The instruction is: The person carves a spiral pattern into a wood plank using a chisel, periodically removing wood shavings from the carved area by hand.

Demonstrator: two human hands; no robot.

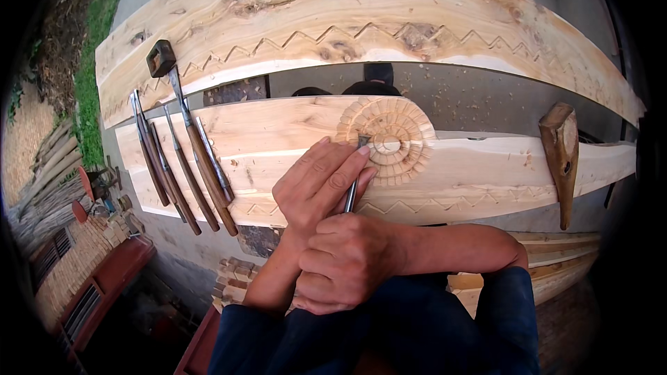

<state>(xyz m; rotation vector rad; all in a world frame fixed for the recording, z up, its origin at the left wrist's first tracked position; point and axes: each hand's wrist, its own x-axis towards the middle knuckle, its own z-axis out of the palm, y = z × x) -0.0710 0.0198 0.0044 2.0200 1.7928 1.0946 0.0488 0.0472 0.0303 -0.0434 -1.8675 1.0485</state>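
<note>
A carving chisel (pixel 351 196) with a bright metal shaft is in both my hands. Its flat tip rests on a round carved rosette of ringed notches (pixel 406 156) on the near pale wooden board (pixel 278 125). My left hand (pixel 316 184) lies over the shaft near the tip, with the fingertips beside the blade and the thumb against the metal. Closer to my body, my right hand (pixel 347 260) is closed in a fist round the chisel's rear end, hiding the handle. A zigzag line runs along the board's near edge.
Several wooden-handled chisels (pixel 187 167) lie on the board's left end, beside a dark block-headed tool (pixel 161 59). A wooden mallet (pixel 561 160) lies across its right end. Beyond a gap, a second carved board (pixel 431 0) bears a spiral and zigzag. Stacked wood blocks (pixel 233 278) stand below.
</note>
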